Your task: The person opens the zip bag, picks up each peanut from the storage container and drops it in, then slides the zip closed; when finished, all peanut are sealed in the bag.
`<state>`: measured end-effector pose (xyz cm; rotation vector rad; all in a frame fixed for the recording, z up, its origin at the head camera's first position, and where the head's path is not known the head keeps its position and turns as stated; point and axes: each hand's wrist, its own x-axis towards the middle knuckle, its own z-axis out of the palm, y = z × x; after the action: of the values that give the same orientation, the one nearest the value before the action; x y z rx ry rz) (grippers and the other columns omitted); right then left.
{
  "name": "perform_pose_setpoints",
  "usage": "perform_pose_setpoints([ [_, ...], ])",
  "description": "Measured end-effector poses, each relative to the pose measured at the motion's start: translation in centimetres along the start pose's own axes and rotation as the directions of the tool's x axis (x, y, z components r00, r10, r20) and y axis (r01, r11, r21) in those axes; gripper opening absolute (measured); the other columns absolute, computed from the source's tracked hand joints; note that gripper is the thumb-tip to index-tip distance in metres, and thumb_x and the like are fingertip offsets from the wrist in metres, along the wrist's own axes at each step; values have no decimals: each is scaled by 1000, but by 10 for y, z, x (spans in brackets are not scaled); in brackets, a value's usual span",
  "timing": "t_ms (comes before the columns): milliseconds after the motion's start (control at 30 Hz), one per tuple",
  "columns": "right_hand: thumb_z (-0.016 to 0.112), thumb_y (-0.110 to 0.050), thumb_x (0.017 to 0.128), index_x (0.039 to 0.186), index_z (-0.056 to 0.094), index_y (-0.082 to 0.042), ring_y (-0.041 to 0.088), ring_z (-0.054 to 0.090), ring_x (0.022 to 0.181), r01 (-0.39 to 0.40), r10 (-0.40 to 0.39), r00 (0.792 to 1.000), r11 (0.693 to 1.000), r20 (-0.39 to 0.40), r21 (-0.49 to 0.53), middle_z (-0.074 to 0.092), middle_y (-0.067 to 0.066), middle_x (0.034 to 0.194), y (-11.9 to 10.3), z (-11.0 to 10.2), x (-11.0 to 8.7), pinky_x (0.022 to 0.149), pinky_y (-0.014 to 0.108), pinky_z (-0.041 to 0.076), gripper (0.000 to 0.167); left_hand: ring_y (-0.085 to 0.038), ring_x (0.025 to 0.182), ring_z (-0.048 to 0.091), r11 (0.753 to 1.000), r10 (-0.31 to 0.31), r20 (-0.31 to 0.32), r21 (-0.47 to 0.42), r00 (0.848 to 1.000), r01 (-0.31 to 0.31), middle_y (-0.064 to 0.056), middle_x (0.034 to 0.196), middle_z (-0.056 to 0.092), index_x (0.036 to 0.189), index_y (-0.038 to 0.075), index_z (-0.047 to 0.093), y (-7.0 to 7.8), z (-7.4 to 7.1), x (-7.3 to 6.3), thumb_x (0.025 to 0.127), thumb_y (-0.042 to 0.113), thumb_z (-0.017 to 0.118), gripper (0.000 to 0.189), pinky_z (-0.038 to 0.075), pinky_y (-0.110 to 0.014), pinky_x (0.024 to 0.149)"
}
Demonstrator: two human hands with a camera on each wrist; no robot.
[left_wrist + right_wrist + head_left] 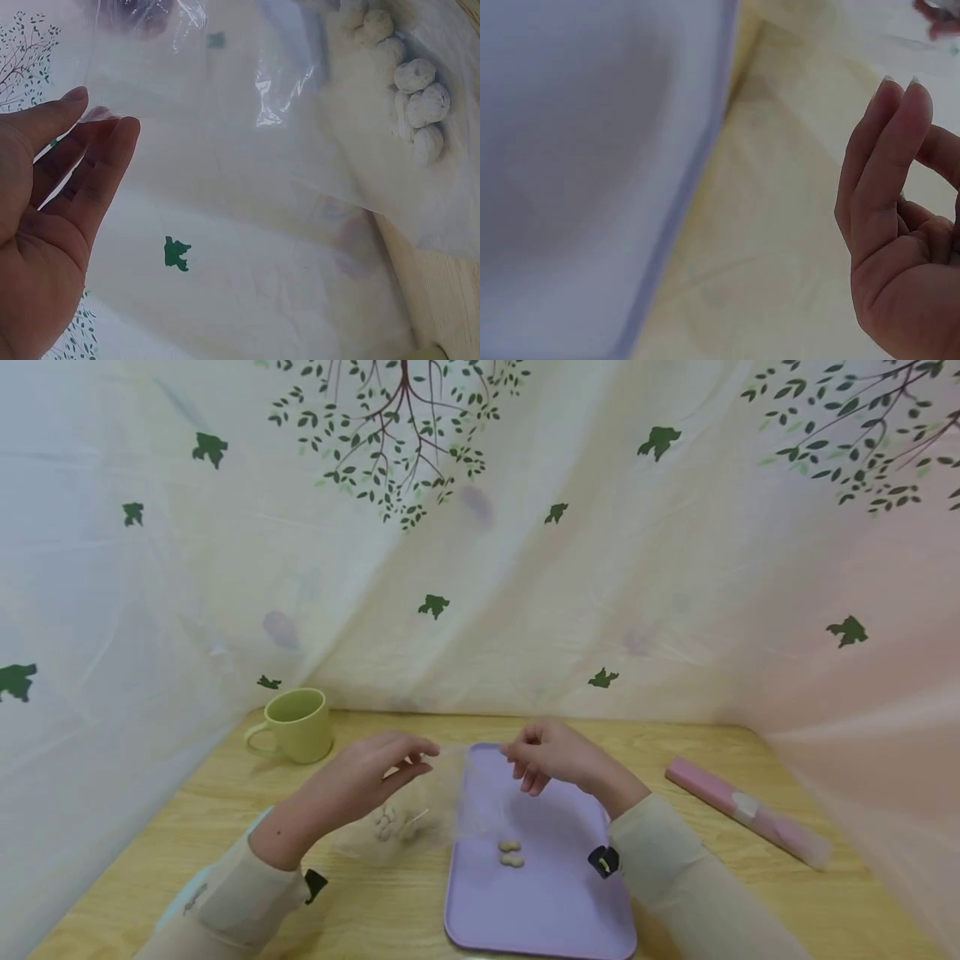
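A clear plastic bag (442, 785) hangs between my two hands, over the table and the left edge of a purple tray (547, 910). Several peanuts (386, 822) lie in its lower part, large at upper right in the left wrist view. My left hand (358, 777) pinches the bag's upper left side between thumb and fingertips. Across from it, my right hand (558, 758) pinches the other upper side above the tray's far end, its fingers bent toward the thumb. Two loose peanuts (512, 861) rest on the tray, below both hands.
At the back left stands a green mug (300, 731) with its handle to the left. A pink rolled sheet or pouch (742, 810) with a pale band lies on the wooden table (360, 914) at right. A leaf-print curtain (510, 635) encloses the back and sides.
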<state>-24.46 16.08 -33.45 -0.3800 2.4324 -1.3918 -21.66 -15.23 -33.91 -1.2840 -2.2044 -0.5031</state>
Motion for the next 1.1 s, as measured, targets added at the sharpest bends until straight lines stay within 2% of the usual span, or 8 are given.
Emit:
perform_pose_setpoints([
  [233,74,-26,102,96,73,0,16,69,62,-33,39,997,994,59,-101,72,8,79,27,9,12,66,36,68,27,-12,94,78,1000,11,-13,-1,1000,-11,-2,111,79,122,10,73,-1,1,1,94,5,80,29,67,-24,81],
  [300,73,-21,100,93,74,-1,14,68,58,-24,40,992,992,118,-127,72,7,75,32,14,12,63,35,67,21,-12,93,77,1000,16,-17,1,1000,-16,-3,110,80,121,10,73,-1,0,1,94,5,81,29,67,-24,81],
  [400,71,-13,98,88,74,-4,12,66,55,-10,47,973,987,224,-162,71,5,70,36,21,11,58,30,64,14,-11,93,77,1000,22,-17,5,1000,-22,-2,110,79,121,11,73,0,1,1,94,5,81,29,67,-23,81],
  [500,75,-13,95,82,72,-6,12,64,51,-7,76,955,972,286,-235,69,4,65,37,26,8,53,27,61,15,-11,93,77,1000,13,-10,5,1000,-13,-1,111,79,121,12,72,0,1,0,94,6,81,29,67,-23,81],
  [700,88,-23,88,72,69,-10,11,61,44,-39,151,939,940,310,-339,67,3,55,36,34,3,45,23,55,28,-11,94,77,1000,-4,1,-2,1000,4,1,112,79,122,13,72,0,0,1,95,7,80,29,67,-24,82],
  [867,86,-21,89,67,70,-8,10,61,43,-33,157,929,937,336,-348,66,1,54,35,39,3,45,21,54,31,-11,94,77,1000,4,-3,-6,1000,-4,0,111,79,121,13,72,0,1,0,94,6,81,29,67,-23,81],
  [1100,85,-20,91,69,74,-6,10,63,43,-37,155,927,943,342,-330,71,3,57,35,39,2,46,20,55,29,-12,93,77,1000,15,-15,-11,1000,-15,0,111,79,120,12,72,0,2,0,94,5,81,29,67,-24,81],
])
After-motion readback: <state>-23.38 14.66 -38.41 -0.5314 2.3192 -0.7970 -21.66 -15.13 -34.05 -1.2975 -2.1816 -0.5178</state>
